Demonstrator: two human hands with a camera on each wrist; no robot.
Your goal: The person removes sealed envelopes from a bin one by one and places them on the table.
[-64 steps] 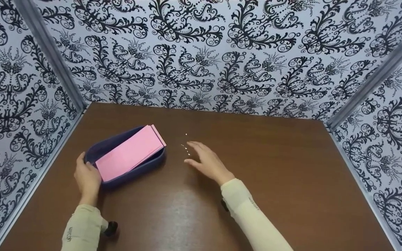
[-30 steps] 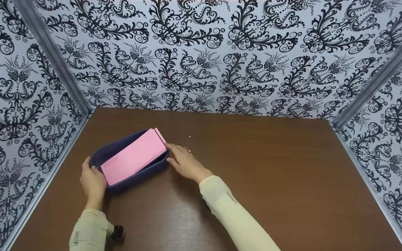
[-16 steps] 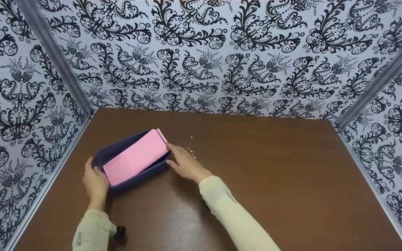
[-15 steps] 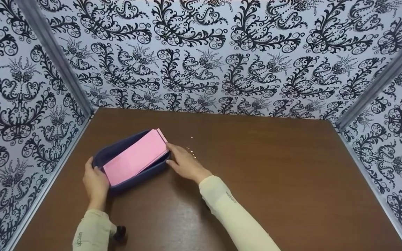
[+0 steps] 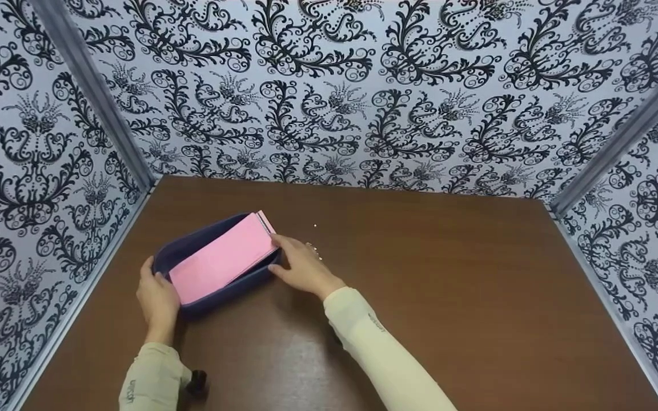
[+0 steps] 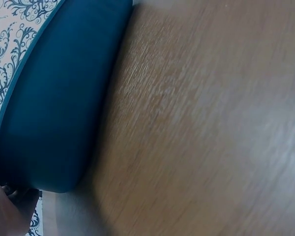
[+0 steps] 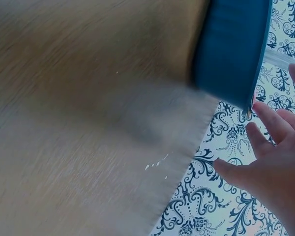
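Note:
A dark blue oval tub sits at the left of the table in the head view. Inside lies a stack of pink paper strips, whose right end rests over the rim. My left hand grips the tub's left end, thumb at the rim. At the opposite end, my right hand touches the strips' right edge with its fingertips, thumb beside the tub wall. In the right wrist view its fingers are spread and fairly straight. The left wrist view shows mostly the tub's outer wall; most of the left hand is hidden there.
Several tiny white specks lie on the brown table just past my right hand. Patterned walls enclose the table at the back and both sides. Dark wrist cameras sit under the sleeves.
My right hand has moved left from beside the tub to the strips' right edge. The strips' ends now look slightly more fanned. My left hand keeps its hold on the tub.

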